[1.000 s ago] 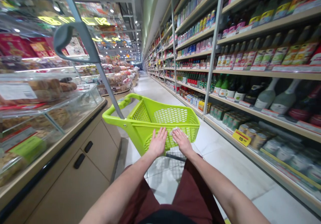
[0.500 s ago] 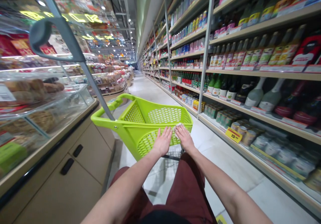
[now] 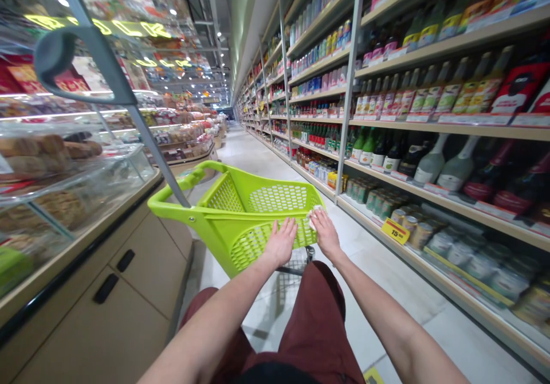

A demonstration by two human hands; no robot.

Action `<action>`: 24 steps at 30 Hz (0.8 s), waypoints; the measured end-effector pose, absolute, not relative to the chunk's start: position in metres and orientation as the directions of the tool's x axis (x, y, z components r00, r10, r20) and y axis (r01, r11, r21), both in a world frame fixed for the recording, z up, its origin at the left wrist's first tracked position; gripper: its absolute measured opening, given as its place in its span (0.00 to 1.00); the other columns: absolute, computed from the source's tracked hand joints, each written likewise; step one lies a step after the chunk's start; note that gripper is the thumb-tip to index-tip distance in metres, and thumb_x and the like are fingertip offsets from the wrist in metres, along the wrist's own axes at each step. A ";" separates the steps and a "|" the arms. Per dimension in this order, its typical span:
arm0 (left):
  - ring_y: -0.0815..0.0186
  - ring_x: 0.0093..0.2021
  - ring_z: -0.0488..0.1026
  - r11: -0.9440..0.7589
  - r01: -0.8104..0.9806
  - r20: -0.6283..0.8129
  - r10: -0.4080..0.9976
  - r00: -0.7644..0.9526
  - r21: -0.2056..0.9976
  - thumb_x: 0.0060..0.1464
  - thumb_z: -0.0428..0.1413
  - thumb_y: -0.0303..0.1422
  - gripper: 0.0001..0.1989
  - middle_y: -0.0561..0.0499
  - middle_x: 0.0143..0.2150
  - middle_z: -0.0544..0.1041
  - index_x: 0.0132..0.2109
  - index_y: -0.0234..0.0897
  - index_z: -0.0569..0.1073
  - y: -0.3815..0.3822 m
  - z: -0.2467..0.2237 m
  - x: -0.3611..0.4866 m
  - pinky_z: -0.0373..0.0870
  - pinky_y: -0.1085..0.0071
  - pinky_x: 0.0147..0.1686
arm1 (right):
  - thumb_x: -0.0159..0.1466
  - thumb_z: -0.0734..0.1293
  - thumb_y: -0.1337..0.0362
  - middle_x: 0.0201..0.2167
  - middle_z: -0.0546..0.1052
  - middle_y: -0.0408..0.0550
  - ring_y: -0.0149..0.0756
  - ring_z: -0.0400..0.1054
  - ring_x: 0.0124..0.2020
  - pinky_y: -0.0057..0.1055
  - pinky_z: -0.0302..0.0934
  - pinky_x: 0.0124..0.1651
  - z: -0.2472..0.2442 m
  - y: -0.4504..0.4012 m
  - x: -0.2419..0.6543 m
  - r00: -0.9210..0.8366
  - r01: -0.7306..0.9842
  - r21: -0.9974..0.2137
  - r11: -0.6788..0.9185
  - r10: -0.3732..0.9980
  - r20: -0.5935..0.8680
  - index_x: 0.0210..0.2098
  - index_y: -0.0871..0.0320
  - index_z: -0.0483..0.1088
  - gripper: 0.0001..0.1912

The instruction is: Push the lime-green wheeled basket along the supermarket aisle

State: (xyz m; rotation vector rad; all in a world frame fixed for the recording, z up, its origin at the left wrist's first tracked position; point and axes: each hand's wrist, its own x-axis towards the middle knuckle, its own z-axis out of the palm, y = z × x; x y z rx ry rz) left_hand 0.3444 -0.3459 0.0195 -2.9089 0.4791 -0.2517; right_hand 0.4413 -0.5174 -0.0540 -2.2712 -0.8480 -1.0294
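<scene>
My hands rest on the near wall of a lime-green plastic shopping cart basket. My left hand lies flat on the rim with its fingers apart. My right hand presses a crumpled white tissue against the rim, with the fingers over it. A grey pole with a looped handle rises from the basket's left side. The perforated basket shows nothing inside. Maroon shorts show below my arms.
A glass bakery counter with beige cabinet doors runs along the left. Tall shelves of bottles and cans line the right, with a yellow price tag. A pale tiled aisle floor stretches ahead between them.
The basket and its pole have swung left in the view, and the shelves have slid left too. My hands sit further right along the rim, with the tissue still under my right hand.
</scene>
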 end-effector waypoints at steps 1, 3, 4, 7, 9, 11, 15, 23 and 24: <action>0.59 0.63 0.37 -0.929 -0.307 0.135 -0.338 0.931 -0.209 0.47 0.42 0.26 0.31 0.45 0.64 0.44 0.60 0.31 0.48 -0.347 0.019 0.344 0.35 0.50 0.58 | 0.58 0.53 0.77 0.57 0.58 0.53 0.39 0.41 0.61 0.46 0.49 0.56 -0.062 -0.519 0.440 0.527 0.712 -0.188 -0.676 0.338 0.779 0.53 0.60 0.60 0.24; 0.59 0.63 0.37 -0.923 -0.321 0.136 -0.353 0.926 -0.212 0.48 0.42 0.27 0.31 0.45 0.64 0.44 0.60 0.32 0.48 -0.350 0.018 0.342 0.35 0.51 0.58 | 0.58 0.53 0.78 0.57 0.59 0.53 0.39 0.42 0.61 0.47 0.50 0.56 -0.084 -0.520 0.434 0.541 0.717 -0.190 -0.671 0.364 0.758 0.52 0.59 0.61 0.24; 0.59 0.63 0.37 -0.922 -0.326 0.137 -0.358 0.924 -0.211 0.48 0.42 0.27 0.30 0.45 0.64 0.44 0.60 0.32 0.48 -0.350 0.016 0.341 0.36 0.51 0.58 | 0.58 0.53 0.78 0.56 0.59 0.54 0.39 0.44 0.60 0.46 0.50 0.56 -0.093 -0.520 0.429 0.550 0.718 -0.190 -0.669 0.379 0.745 0.52 0.59 0.61 0.24; 0.59 0.63 0.38 -0.921 -0.329 0.140 -0.361 0.922 -0.206 0.48 0.43 0.27 0.30 0.45 0.64 0.45 0.60 0.31 0.49 -0.346 0.013 0.339 0.37 0.51 0.58 | 0.58 0.54 0.77 0.54 0.62 0.54 0.39 0.48 0.59 0.45 0.53 0.55 -0.107 -0.518 0.416 0.561 0.740 -0.188 -0.646 0.439 0.702 0.51 0.58 0.63 0.23; 0.60 0.63 0.38 -0.927 -0.312 0.148 -0.345 0.927 -0.207 0.48 0.43 0.27 0.31 0.45 0.64 0.45 0.60 0.31 0.48 -0.338 0.014 0.339 0.37 0.51 0.58 | 0.57 0.54 0.77 0.54 0.62 0.54 0.39 0.48 0.59 0.44 0.53 0.55 -0.096 -0.514 0.413 0.547 0.761 -0.200 -0.617 0.443 0.710 0.50 0.59 0.63 0.23; 0.60 0.63 0.39 -0.937 -0.277 0.165 -0.314 0.935 -0.212 0.47 0.42 0.26 0.31 0.45 0.64 0.45 0.60 0.32 0.49 -0.329 0.017 0.340 0.36 0.51 0.58 | 0.55 0.54 0.78 0.56 0.60 0.53 0.39 0.47 0.59 0.44 0.51 0.57 -0.073 -0.507 0.416 0.522 0.775 -0.227 -0.590 0.394 0.757 0.51 0.59 0.63 0.25; 0.59 0.63 0.38 -0.953 -0.205 0.200 -0.250 0.947 -0.222 0.45 0.43 0.25 0.31 0.44 0.64 0.44 0.60 0.31 0.50 -0.312 0.028 0.340 0.35 0.51 0.58 | 0.52 0.53 0.79 0.59 0.54 0.50 0.38 0.42 0.61 0.44 0.47 0.59 -0.034 -0.486 0.424 0.509 0.777 -0.283 -0.562 0.296 0.808 0.53 0.59 0.60 0.30; 0.60 0.62 0.44 -0.990 -0.110 0.231 -0.086 0.969 0.093 0.44 0.46 0.26 0.33 0.43 0.64 0.45 0.59 0.31 0.50 -0.294 0.033 0.327 0.47 0.57 0.57 | 0.48 0.52 0.80 0.56 0.59 0.51 0.36 0.49 0.59 0.40 0.52 0.57 -0.051 -0.449 0.392 0.495 0.856 -0.334 -0.394 0.442 0.748 0.49 0.60 0.65 0.31; 0.61 0.61 0.47 -0.972 -0.108 0.238 -0.057 0.970 0.209 0.43 0.46 0.25 0.32 0.43 0.63 0.48 0.59 0.31 0.51 -0.294 0.032 0.326 0.49 0.60 0.57 | 0.47 0.53 0.79 0.56 0.59 0.50 0.36 0.50 0.58 0.39 0.52 0.57 -0.045 -0.446 0.387 0.493 0.861 -0.357 -0.362 0.429 0.757 0.48 0.59 0.65 0.30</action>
